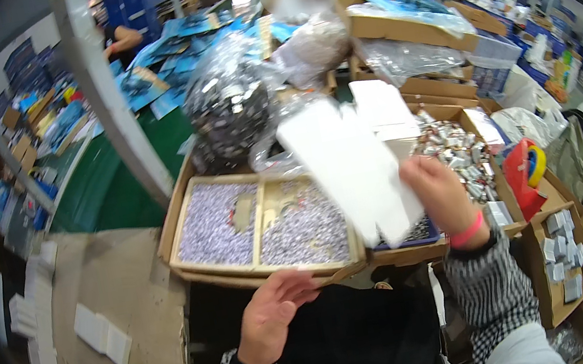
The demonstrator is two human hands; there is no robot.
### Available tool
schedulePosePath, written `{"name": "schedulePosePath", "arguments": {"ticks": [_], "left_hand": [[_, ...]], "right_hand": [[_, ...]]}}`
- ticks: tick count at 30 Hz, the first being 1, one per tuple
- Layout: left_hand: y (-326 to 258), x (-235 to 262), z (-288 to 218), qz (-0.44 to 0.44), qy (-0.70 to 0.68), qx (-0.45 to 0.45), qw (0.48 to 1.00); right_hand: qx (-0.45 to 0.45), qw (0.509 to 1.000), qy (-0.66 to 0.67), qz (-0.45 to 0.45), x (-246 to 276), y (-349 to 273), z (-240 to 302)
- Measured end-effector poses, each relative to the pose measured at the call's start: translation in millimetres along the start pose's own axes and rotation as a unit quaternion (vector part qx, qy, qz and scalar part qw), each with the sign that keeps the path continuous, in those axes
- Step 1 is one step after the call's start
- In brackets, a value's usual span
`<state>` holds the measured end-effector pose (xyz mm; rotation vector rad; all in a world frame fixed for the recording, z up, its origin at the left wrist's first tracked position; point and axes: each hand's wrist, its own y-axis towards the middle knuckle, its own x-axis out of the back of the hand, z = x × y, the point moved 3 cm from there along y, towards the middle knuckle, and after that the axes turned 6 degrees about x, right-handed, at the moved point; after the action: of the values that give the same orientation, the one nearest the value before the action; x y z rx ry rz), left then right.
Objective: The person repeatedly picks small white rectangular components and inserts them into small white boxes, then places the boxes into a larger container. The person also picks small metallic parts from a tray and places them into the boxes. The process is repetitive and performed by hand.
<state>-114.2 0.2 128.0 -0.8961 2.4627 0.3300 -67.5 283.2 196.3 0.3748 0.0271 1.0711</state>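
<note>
Left hand (pixel 278 315) nearest, fingers loosely spread, empty, hovering just short of the near edge of the shallow cardboard tray (pixel 189 266). Right hand (pixel 444 196) raised further right, pinching the lower corner of a flat white carton blank (pixel 353 167), blurred, tilted above the tray. Beyond, a clear bag of dark parts (pixel 229 103).

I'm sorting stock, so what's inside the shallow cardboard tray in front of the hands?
The cardboard tray holds two compartments heaped with small pale speckled pieces. The white flat box in the right hand covers its right corner.
</note>
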Motion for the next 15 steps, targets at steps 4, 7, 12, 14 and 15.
{"name": "schedulePosePath", "arguments": {"ticks": [4,7,12,14,15], "left_hand": [[0,-7,10,0.099,-0.082,0.006,0.992],[-3,-8,20,0.16,-0.124,0.028,0.979],[-18,-4,25,0.118,0.266,0.033,0.956],[-24,-5,24,0.051,0.49,-0.006,0.87],[-24,-7,23,0.05,0.587,-0.067,0.805]], "right_hand": [[-0.123,0.977,0.102,0.144,-64,-83,-13],[-0.19,0.938,0.233,0.17,-97,-126,-32],[-0.113,0.98,0.055,0.152,-88,-130,-41],[-0.164,0.959,0.193,0.123,-76,-126,-37],[-0.185,0.943,0.252,0.114,-69,-126,-32]]}}
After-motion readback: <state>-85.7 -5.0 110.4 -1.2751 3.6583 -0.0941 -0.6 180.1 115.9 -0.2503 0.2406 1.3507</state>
